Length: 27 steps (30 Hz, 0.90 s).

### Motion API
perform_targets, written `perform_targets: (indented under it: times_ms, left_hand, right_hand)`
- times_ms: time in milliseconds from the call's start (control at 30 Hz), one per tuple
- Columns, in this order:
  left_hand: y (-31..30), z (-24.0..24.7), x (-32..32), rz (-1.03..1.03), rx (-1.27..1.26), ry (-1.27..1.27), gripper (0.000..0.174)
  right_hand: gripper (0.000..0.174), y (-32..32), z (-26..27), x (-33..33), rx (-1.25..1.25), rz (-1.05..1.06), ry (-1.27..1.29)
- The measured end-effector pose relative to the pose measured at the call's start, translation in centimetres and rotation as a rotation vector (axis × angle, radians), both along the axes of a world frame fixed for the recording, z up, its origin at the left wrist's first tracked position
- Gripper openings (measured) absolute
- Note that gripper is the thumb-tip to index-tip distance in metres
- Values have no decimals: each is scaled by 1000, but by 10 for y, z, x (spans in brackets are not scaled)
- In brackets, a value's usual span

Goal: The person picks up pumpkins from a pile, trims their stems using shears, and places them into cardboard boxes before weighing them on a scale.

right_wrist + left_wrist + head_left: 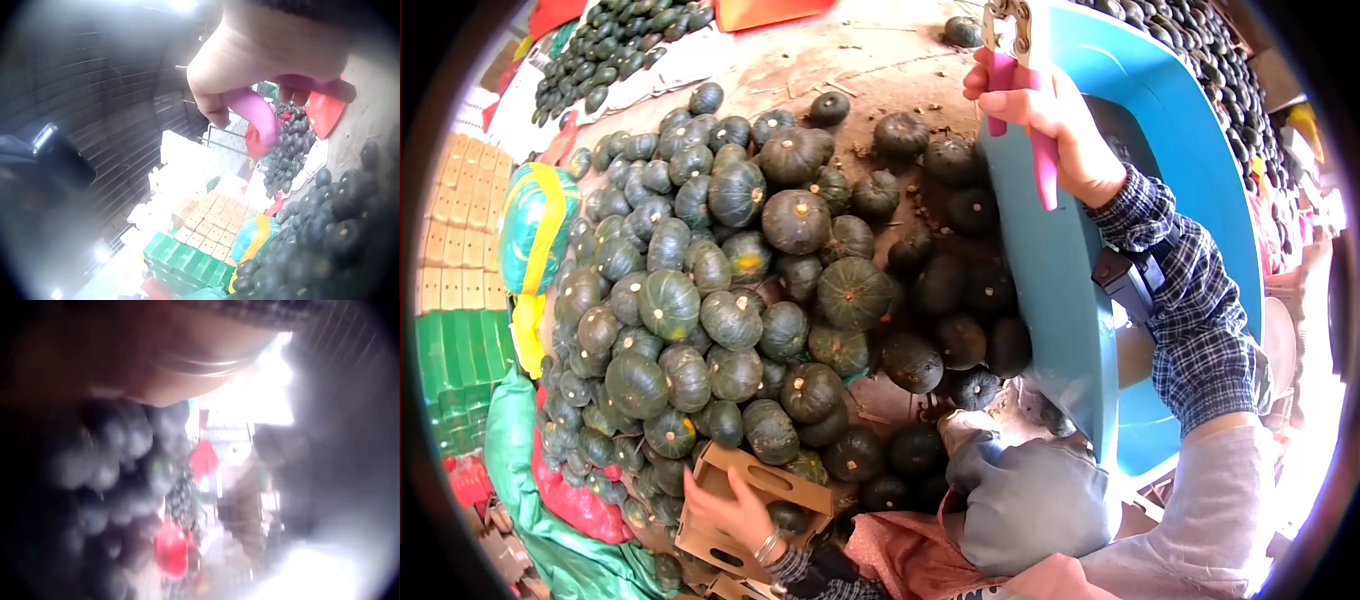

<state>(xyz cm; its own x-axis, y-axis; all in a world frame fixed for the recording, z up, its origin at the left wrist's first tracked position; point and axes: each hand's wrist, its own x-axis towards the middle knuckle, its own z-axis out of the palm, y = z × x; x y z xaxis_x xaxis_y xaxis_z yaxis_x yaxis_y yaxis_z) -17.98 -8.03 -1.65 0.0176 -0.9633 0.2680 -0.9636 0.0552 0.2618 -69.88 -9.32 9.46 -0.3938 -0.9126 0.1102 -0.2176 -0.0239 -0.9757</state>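
Right hand was clamped on pink-handled pruners, far right, by the blue tub. Couldn't make out the tub's contents. Left hand had fingers apart at a cardboard box, near left; one dark-green squash showed inside. Clothing lettering, near edge: unreadable, cut off.
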Motion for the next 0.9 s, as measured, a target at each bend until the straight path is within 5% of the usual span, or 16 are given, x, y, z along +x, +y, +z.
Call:
perform_targets:
  times_ms: [133, 200, 267, 367, 433, 467, 600, 667, 800, 867, 900]
  left_hand:
    - [-39, 16, -186, -645, 40, 235, 51]
    - [-60, -19, -267, -1095, 136, 301, 59]
    - [-66, -71, -347, -1304, 214, 303, 67]
    - [-58, -127, -430, -1288, 274, 151, 55]
    - [-47, -152, -459, -1076, 445, 39, 41]
    - [-39, -170, -468, -1011, 293, 60, 34]
    - [-37, -172, -468, -959, 250, 106, 33]
    - [-53, -126, -452, -979, 582, 118, 50]
    - [-79, -107, -408, -862, 765, 808, 77]
    - [-106, -22, -329, -843, 1215, 1274, 70]
    - [-106, -3, -286, -694, 1440, 1734, 67]
  right_hand:
    - [52, -1, 1, 0, 17, -5, 50]
    - [54, -1, 2, 3, -2, 7, 44]
    - [57, 0, 1, 2, 36, -23, -17]
    - [68, 0, 0, 5, 55, -47, -2]
    - [79, -2, 9, 4, 99, -24, 92]
    - [79, -2, 7, 3, 102, -26, 88]
    - [88, -3, -2, 1, 51, -19, 158]
    - [87, -3, -3, -1, 39, -25, 144]
    - [84, -1, -2, -3, 70, -29, 111]
    - [82, -1, -4, 0, 57, -35, 135]
    - [71, -1, -6, 1, -3, -29, 105]
